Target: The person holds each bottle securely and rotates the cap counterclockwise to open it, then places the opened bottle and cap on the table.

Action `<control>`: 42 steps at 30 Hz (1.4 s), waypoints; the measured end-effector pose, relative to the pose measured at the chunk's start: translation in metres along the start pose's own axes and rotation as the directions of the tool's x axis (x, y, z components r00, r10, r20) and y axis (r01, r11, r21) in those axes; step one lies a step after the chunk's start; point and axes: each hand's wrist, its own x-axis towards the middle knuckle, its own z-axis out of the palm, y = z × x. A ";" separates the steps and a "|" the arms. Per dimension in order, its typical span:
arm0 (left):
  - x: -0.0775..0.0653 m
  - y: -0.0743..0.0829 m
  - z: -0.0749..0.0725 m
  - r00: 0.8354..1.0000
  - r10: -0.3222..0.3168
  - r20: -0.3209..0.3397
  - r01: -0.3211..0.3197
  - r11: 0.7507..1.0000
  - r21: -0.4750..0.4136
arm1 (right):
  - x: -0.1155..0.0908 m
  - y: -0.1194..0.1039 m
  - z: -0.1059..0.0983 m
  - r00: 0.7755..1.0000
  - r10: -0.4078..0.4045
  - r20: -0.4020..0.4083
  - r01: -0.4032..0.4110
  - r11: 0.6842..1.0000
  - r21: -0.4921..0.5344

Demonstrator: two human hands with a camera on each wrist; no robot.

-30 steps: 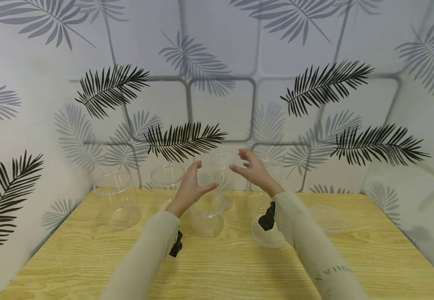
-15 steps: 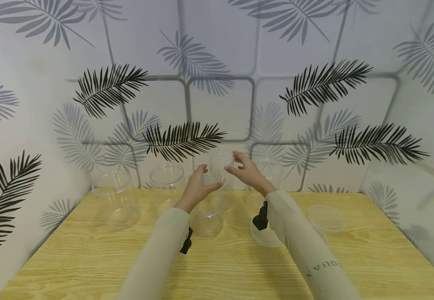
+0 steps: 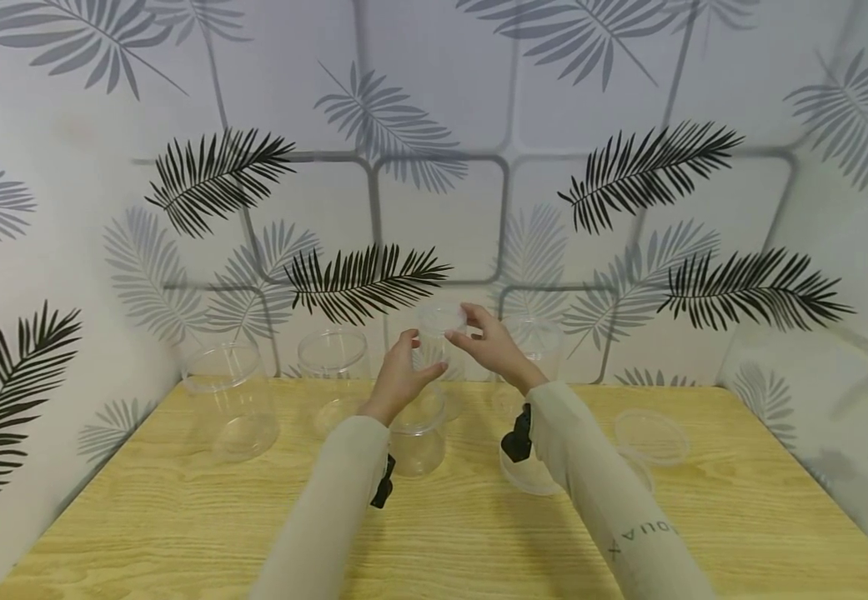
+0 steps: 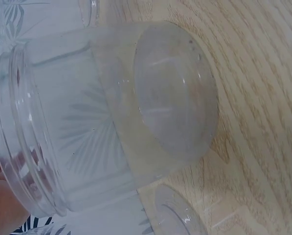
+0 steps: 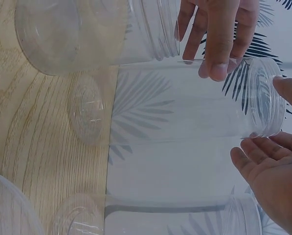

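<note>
A tall clear plastic jar [image 3: 434, 330] with a ridged top stands at the back middle of the table, between my hands. My left hand [image 3: 399, 377] is at its left side; in the right wrist view its thumb overlaps the jar wall below the ridges. On the other side, my right hand [image 3: 499, 350] has thumb and fingers around the ridged rim [image 5: 266, 98]. Just in front is a shorter clear jar [image 3: 420, 446], which fills much of the left wrist view and partly hides the tall one.
Two wide clear jars [image 3: 242, 408] [image 3: 332, 379] stand at the left, and another jar [image 3: 539, 337] at the right behind my forearm. Several round clear lids [image 3: 651, 437] lie at the right, one partly under my sleeve. A leaf-patterned wall [image 3: 441, 225] rises behind the table [image 3: 434, 533].
Both hands have come closer to the tall jar, the left moving right and the right moving slightly left. They now touch its upper part. The other jars have stayed in place.
</note>
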 end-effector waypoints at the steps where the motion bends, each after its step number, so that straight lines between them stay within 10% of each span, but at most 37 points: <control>1: 0.000 0.000 0.001 1.000 0.001 -0.002 -0.001 1.000 -0.003 | 0.000 0.000 0.000 1.000 0.007 -0.005 -0.007 1.000 0.007; 42: -0.027 0.042 0.020 0.978 0.204 0.036 -0.191 0.957 -0.218 | -0.068 -0.030 -0.043 0.987 -0.102 -0.128 0.105 0.994 0.019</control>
